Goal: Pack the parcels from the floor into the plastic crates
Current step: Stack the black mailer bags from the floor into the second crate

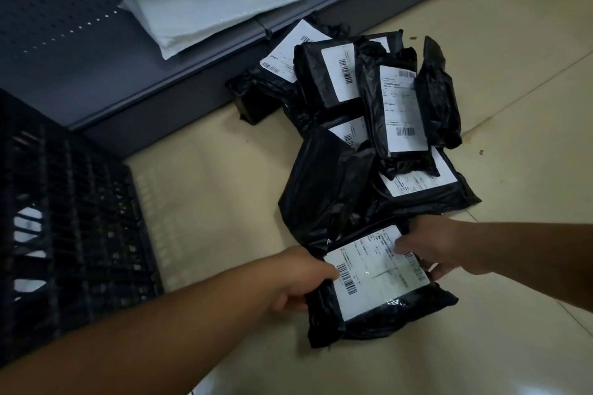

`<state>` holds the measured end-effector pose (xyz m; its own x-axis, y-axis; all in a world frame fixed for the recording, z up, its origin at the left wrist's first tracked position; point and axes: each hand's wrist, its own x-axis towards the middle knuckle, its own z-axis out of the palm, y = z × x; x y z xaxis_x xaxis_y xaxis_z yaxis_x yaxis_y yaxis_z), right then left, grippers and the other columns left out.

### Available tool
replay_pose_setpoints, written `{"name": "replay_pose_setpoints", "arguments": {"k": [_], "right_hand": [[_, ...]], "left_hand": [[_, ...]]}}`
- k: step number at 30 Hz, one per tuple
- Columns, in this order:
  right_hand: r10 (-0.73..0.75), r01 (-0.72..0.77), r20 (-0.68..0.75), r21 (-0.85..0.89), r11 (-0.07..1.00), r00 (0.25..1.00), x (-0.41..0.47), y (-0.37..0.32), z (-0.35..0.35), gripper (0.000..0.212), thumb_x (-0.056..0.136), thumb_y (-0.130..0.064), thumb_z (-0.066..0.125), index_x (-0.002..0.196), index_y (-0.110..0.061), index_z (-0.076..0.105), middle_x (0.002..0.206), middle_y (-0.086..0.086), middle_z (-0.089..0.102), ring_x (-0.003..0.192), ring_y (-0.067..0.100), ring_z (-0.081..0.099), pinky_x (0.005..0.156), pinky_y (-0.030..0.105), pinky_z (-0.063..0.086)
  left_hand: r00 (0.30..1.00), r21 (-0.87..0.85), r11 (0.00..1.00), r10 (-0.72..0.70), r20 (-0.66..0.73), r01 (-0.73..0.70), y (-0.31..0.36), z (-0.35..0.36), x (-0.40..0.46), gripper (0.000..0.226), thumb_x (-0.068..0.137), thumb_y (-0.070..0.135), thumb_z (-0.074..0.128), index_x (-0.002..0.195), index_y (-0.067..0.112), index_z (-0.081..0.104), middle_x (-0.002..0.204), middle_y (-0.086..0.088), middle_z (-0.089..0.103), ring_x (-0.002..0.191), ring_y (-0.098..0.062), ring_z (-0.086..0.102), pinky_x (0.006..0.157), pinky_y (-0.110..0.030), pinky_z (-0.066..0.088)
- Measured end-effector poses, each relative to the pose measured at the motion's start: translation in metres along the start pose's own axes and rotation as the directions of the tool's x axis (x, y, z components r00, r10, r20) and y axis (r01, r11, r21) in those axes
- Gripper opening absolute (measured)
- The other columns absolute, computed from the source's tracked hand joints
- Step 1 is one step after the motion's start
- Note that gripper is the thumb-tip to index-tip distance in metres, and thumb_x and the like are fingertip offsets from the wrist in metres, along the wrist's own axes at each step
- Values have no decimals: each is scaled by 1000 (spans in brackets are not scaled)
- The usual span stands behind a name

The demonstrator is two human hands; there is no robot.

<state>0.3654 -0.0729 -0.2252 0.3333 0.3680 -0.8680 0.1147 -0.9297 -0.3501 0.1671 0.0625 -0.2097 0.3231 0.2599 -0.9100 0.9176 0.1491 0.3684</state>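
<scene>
Head view. Nearest black parcel (375, 292), at 5 o'clock of the frame, flat on the floor tiles (218, 189), white shipping label (378, 272) face up; barcodes show on the label's left and right edges, the printed text too small to read. Left hand (301, 279), from 7 o'clock, grips the parcel's left edge, thumb laid over the label, fingers curled under. Right hand (446, 250), from 3 o'clock, grips the right edge, thumb on the label, fingers curled behind the far side. Pile of black parcels (369, 112), just beyond at 1 o'clock, overlapping one another on the floor; most carry white barcode labels, script illegible, no brand mark readable. Black plastic crate (73, 212), slatted wall, at 9 o'clock on the floor, well apart from the held parcel; pale patches show through its slats, contents otherwise unclear. Grey perforated shelf base (134, 74), running from 9 to 12 o'clock, the pile's far end against its front edge. White padded mailers (208, 6), stacked overlapping on the shelf at 11 o'clock. Floor: glossy cream tiles with thin joints, small dark specks at 2 o'clock.
</scene>
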Motion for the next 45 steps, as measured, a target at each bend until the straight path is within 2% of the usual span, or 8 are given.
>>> {"name": "replay_pose_setpoints", "arguments": {"k": [5,11,24,27,29,35,40,45], "right_hand": [[-3,0,52,58,998,999,-19,-26,22,17,92,-22,64,102,-9,72,92,12,77,83,28,74,73,43,65],[-52,44,64,127,991,997,-42,-62,52,11,94,-17,66,99,-9,72,85,10,74,64,22,69,70,42,64],[-185,158,103,229,961,977,-93,-145,99,17,95,-12,64,106,-1,71,105,26,73,79,34,72,72,42,63],[-218,206,20,258,944,976,-102,-173,102,16,95,-12,66,107,-3,69,99,27,74,87,41,75,76,45,63],[-254,250,-16,260,933,967,-108,-194,100,16,96,-14,65,108,-6,70,93,20,77,88,38,76,79,45,62],[-402,428,-147,281,859,904,-131,-255,80,18,96,-18,65,107,-8,74,96,12,79,93,33,74,84,44,59],[-507,551,-217,331,766,834,-152,-304,82,15,94,-16,67,104,-7,73,96,10,79,86,25,76,84,41,57],[-596,598,-130,358,717,792,-167,-351,110,19,94,-15,63,106,-6,74,100,10,78,78,20,73,75,33,55]], "left_hand": [[999,74,997,21,-46,-17,-22,-35,-17,11,94,20,63,104,22,68,98,-1,71,74,-13,62,56,-23,52],[995,72,997,41,-91,-35,-47,-87,-46,8,95,12,63,101,17,61,104,-10,71,83,-20,67,80,-37,61],[967,-10,986,163,-193,-168,-71,-190,-123,23,93,9,67,116,10,63,86,-5,69,58,-9,63,49,-22,52],[957,-91,968,210,-201,-232,-76,-215,-142,27,94,7,64,121,10,63,108,-14,75,89,-27,74,78,-42,63],[946,-161,946,248,-207,-283,-76,-228,-156,28,96,6,62,123,13,63,117,-13,75,104,-35,73,89,-46,60],[868,-311,822,387,-310,-477,-70,-271,-193,27,101,5,57,124,17,64,110,-4,77,70,-13,72,55,-23,56],[809,-445,685,404,-428,-577,-86,-310,-209,22,104,6,50,111,16,68,103,-7,78,86,-19,74,82,-36,61],[767,-540,567,300,-568,-622,-116,-348,-213,24,105,11,44,120,17,61,113,-13,71,70,-20,66,56,-24,56]]}}
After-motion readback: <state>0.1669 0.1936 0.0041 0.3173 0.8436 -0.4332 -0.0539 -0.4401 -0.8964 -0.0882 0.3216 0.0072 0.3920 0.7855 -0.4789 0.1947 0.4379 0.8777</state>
